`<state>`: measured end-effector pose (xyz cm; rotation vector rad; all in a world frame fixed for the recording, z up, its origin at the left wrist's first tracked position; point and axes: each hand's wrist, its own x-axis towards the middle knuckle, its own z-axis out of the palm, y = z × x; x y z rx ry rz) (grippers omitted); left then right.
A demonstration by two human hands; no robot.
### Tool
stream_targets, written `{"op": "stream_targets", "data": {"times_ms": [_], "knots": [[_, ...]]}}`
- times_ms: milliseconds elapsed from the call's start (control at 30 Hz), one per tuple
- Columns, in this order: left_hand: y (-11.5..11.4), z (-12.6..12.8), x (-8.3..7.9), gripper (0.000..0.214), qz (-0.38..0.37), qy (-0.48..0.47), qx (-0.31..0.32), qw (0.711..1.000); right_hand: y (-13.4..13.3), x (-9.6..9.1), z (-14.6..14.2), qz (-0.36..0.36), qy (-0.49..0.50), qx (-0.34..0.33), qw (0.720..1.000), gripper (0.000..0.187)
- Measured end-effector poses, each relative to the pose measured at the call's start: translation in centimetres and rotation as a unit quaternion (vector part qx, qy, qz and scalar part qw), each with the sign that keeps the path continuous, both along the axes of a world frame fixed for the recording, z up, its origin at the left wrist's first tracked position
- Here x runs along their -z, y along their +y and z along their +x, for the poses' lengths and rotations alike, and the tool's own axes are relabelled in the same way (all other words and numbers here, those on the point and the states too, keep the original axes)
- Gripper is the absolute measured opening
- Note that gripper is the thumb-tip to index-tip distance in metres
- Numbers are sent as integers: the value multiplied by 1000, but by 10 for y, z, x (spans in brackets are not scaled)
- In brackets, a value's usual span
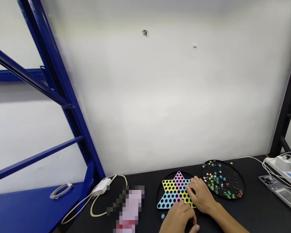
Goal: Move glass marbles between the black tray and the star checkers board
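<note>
A round black Chinese checkers board with a pink, yellow and blue star pattern lies on the black table. My right hand rests on the board's right side, fingers bent and pointing left; whether they pinch a marble is hidden. My left hand lies over the board's near edge, fingers curled down, contents not visible. A blue marble sits by the board's near left rim. To the right a second round black tray holds several coloured marbles.
A white charger with a looped cable lies at the left of the black table. A blurred pinkish item sits beside it. A white power strip with cables is at far right. Blue shelving stands left, white wall behind.
</note>
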<state>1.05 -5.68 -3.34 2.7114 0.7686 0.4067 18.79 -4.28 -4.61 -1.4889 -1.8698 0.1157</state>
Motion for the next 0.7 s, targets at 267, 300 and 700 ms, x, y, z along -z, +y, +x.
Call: {"op": "stream_targets", "data": {"times_ms": [267,300,700], "knots": [[-2,-1,-4,12,-11,-3,-1,1000,-3,-25,30,18,97,20,995,33],[-1,-1,-4,12,-15,-1,-3,1000,-2,-28,41,27,105,37,993,31],[0,-2,-2,10,-12,-9,5,1000,-8,-4,175,-177,226,119,951,15]]}}
